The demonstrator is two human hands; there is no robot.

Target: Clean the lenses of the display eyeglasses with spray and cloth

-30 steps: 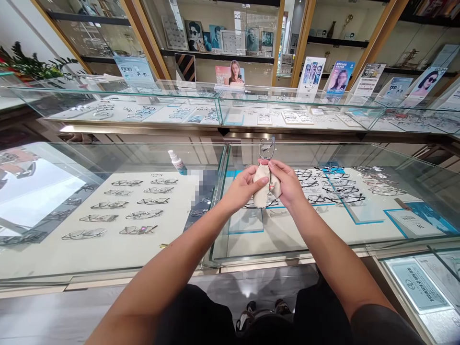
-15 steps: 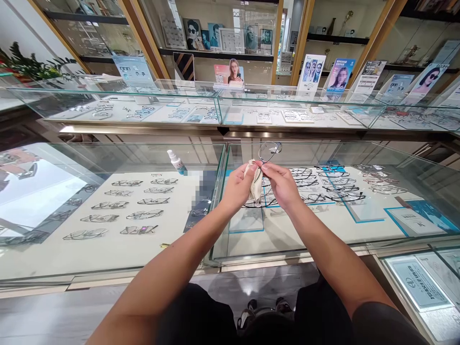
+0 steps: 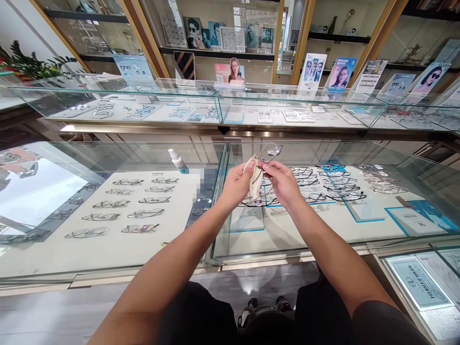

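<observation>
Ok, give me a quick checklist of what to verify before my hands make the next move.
1. Cloth in hand: ok. The left hand holds the beige cloth.
2. Glasses held: ok. The right hand pinches the glasses near the cloth.
3. Whole pair in view: not ok. One lens shows above the fingers; hands and cloth cover part of the rest.
4. Lenses free of smudges: cannot tell. Too small to judge.
5. Spray bottle out of the way: ok. It is off to the left, apart from both hands.
</observation>
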